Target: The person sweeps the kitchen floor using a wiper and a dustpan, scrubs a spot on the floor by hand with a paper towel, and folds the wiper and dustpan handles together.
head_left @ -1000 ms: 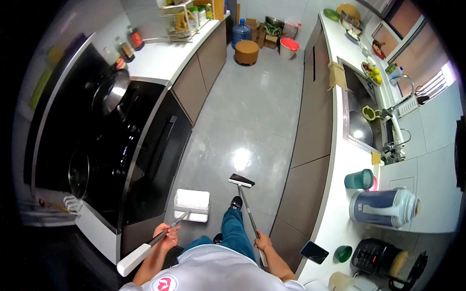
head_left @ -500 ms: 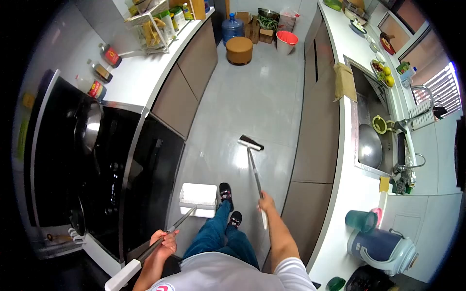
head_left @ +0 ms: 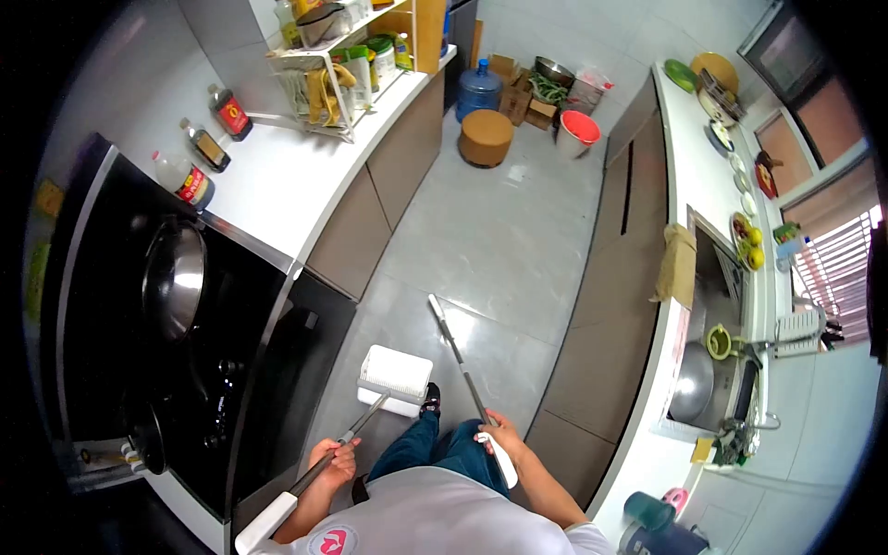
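Observation:
My left hand (head_left: 335, 460) is wrapped round the grey pole of a long-handled dustpan, whose white pan (head_left: 396, 375) rests on the floor by my foot. The pole's white end grip juts past the hand at lower left. In my right hand (head_left: 500, 431) is a broom (head_left: 462, 365), gripped near the white end of its handle. The pole slants forward and left over the grey tiles. At its far end the head shows only as a narrow white strip, and its bristles are hard to make out.
A brown round stool (head_left: 486, 139), a blue water jug (head_left: 479, 91) and a white-and-red bucket (head_left: 578, 134) stand at the floor's far end. Cabinets line both sides. A wok (head_left: 176, 282) sits on the left stove; a sink (head_left: 694, 379) is set in the right counter.
The broom head has moved left and turned, so the dark bristles no longer show. My right hand has dropped lower, closer to my body. The view has shifted; the dustpan remains in my left hand.

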Demonstrator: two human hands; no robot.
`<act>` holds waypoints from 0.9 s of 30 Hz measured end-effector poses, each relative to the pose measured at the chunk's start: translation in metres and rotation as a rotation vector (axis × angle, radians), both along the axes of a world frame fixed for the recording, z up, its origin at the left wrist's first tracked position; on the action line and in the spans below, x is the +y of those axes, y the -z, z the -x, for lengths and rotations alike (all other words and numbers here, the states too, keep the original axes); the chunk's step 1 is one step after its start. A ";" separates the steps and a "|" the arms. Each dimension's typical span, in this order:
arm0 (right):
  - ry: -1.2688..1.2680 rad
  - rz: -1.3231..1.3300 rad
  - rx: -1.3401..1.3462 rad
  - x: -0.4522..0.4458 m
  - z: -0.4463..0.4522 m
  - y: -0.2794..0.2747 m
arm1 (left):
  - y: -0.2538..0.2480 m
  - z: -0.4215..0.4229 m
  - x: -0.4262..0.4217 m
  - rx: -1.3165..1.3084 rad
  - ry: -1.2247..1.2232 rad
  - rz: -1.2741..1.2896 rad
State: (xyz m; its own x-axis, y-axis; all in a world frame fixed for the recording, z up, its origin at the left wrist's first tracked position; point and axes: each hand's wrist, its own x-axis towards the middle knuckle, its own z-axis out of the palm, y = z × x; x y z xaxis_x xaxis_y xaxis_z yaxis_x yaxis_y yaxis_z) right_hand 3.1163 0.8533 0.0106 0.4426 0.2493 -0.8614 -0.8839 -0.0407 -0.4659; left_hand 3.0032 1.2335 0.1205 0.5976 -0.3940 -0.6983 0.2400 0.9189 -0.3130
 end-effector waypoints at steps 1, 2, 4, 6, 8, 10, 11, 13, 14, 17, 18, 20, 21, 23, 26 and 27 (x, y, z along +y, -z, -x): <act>0.010 -0.073 0.078 0.012 -0.020 -0.005 | 0.002 -0.004 0.002 -0.018 0.014 -0.003; 0.026 -0.147 0.154 0.024 -0.038 -0.006 | 0.000 -0.009 0.002 -0.012 0.011 -0.014; 0.000 -0.309 0.159 0.045 -0.073 0.017 | -0.005 -0.021 -0.002 0.018 0.034 -0.071; 0.034 -0.412 0.196 0.075 -0.112 0.029 | -0.007 -0.039 -0.003 0.018 0.018 -0.087; 0.142 -0.477 0.267 0.098 -0.139 0.053 | -0.015 -0.048 -0.008 0.100 -0.009 -0.104; 0.250 -0.545 0.325 0.106 -0.173 0.090 | -0.015 -0.059 -0.016 0.079 -0.055 -0.103; 0.265 -0.610 0.423 0.107 -0.191 0.115 | -0.022 -0.069 -0.020 0.100 -0.067 -0.136; 0.283 -0.787 0.546 0.088 -0.219 0.130 | -0.035 -0.089 -0.033 0.157 -0.075 -0.197; 0.281 -0.904 0.562 0.070 -0.237 0.129 | -0.037 -0.099 -0.035 0.162 -0.072 -0.198; 0.664 -0.841 0.531 0.019 -0.269 0.120 | -0.037 -0.120 -0.043 0.199 -0.108 -0.192; 0.579 -0.870 0.445 -0.002 -0.276 0.117 | -0.037 -0.129 -0.045 0.201 -0.120 -0.192; 0.725 -0.691 0.383 -0.030 -0.290 0.110 | -0.042 -0.143 -0.050 0.205 -0.129 -0.194; 0.729 -0.693 0.379 -0.041 -0.296 0.101 | -0.043 -0.152 -0.053 0.196 -0.121 -0.202; 0.604 -0.407 0.184 -0.064 -0.302 0.084 | -0.046 -0.168 -0.058 0.191 -0.105 -0.200; 0.337 -0.182 -0.035 -0.099 -0.283 0.083 | -0.042 -0.186 -0.060 0.160 -0.098 -0.122; 0.319 -0.057 -0.006 -0.104 -0.274 0.055 | -0.039 -0.192 -0.060 0.157 -0.081 -0.117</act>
State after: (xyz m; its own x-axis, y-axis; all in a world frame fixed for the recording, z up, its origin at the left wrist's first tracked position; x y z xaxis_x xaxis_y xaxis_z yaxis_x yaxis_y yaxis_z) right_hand 3.3907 0.7495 -0.0447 0.5112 0.1449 -0.8472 -0.8450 0.2647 -0.4646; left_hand 3.1955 1.1738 0.1594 0.5039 -0.2596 -0.8238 0.1203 0.9656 -0.2306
